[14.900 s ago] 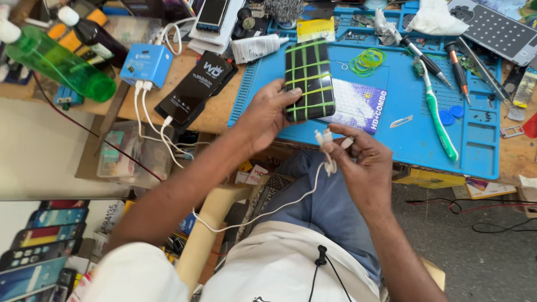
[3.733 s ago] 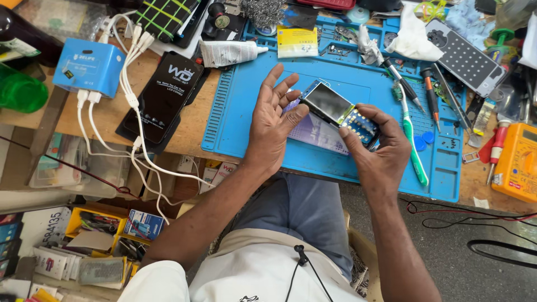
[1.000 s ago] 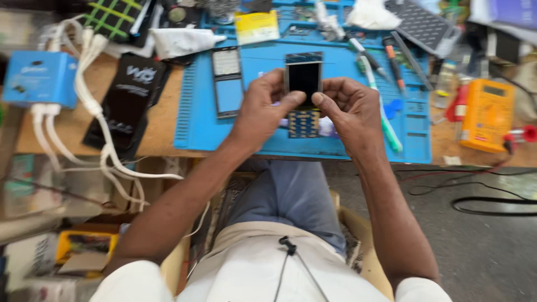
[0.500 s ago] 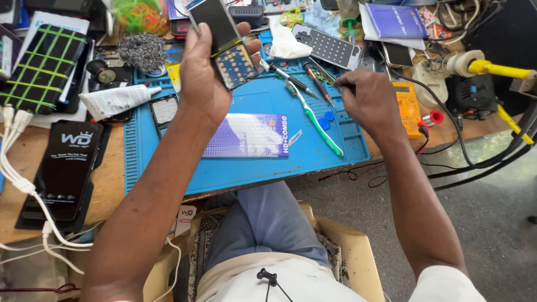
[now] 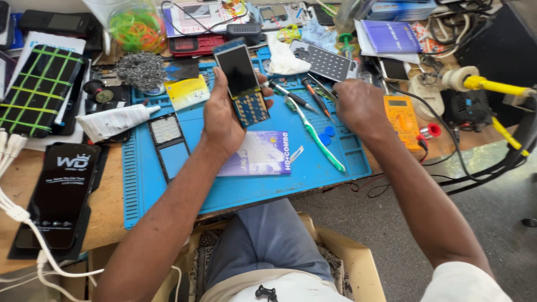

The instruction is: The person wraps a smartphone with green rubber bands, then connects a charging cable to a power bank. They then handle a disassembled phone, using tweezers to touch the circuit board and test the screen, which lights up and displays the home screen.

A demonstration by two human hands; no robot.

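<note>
Phone (image 5: 241,84): small keypad handset, front shell off, dark screen up top and bare blue keypad board below. Held up off the bench in the left hand (image 5: 222,120), palm behind it, fingers wrapped round its left edge and thumb on the right edge. It sits above the blue work mat (image 5: 224,187), clear of it.

Right hand (image 5: 361,106): curled, knuckles up, over the tool row at the mat's right end. It is at the screwdrivers (image 5: 313,95), but whether it has actually gripped one is hidden by the knuckles. Cannot tell.

My read on progress: disassembly is done, since the board is exposed. Reassembly has not started, as the grey keypad cover (image 5: 326,61) lies loose just beyond the right hand. The current step looks like fetching a tool for work on the open phone. The actual repair and closing up are left.

Around the hands:
- green toothbrush (image 5: 316,136) on the mat between the two hands, lying diagonally
- purple printed card (image 5: 258,155) on the mat just below the left hand
- orange multimeter (image 5: 401,120) just right of the right hand, off the mat
- white tube (image 5: 116,121) and yellow card (image 5: 188,92) left of the left hand
- steel wool wad (image 5: 140,70) further left and back
</note>
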